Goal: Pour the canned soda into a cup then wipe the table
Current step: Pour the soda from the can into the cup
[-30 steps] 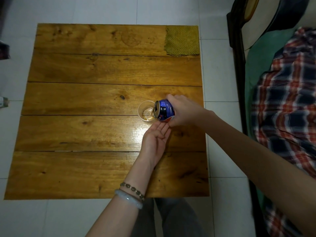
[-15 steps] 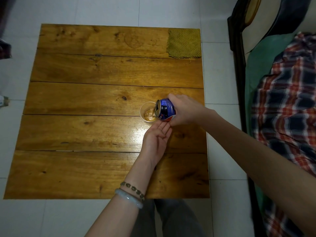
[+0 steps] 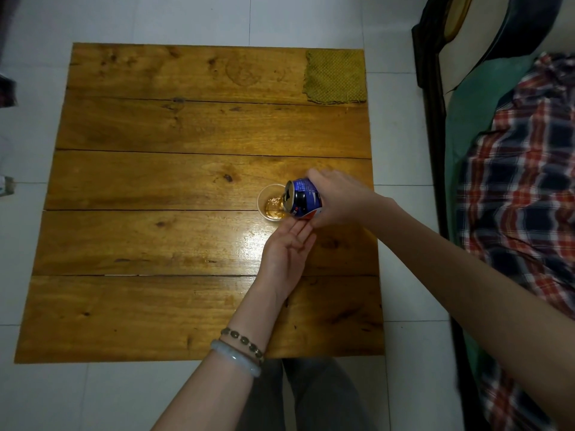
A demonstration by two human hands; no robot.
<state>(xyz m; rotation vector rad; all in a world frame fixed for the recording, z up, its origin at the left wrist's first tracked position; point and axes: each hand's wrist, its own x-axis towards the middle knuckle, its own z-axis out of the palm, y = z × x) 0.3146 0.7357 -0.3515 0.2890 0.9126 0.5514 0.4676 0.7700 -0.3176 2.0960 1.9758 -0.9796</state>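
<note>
My right hand point(image 3: 337, 199) grips a blue soda can point(image 3: 303, 199) tipped on its side, its mouth over a small clear cup point(image 3: 270, 203) on the wooden table point(image 3: 155, 237). Amber soda runs from the can into the cup, which holds some liquid at the bottom. Just in front of the cup lies my left hand point(image 3: 287, 251), palm up and flat, its fingertips near the cup's base and under the can. It holds nothing. A yellow-green cloth point(image 3: 334, 76) lies flat at the table's far right corner.
A bed or couch with a plaid cloth point(image 3: 522, 188) and a dark frame point(image 3: 434, 119) runs along the right side, close to the table's edge. White tiled floor point(image 3: 401, 135) surrounds the table. My legs show under the near edge.
The can has stayed tipped while soda went on flowing, and the liquid in the cup has risen a little. Both hands have kept their places.
</note>
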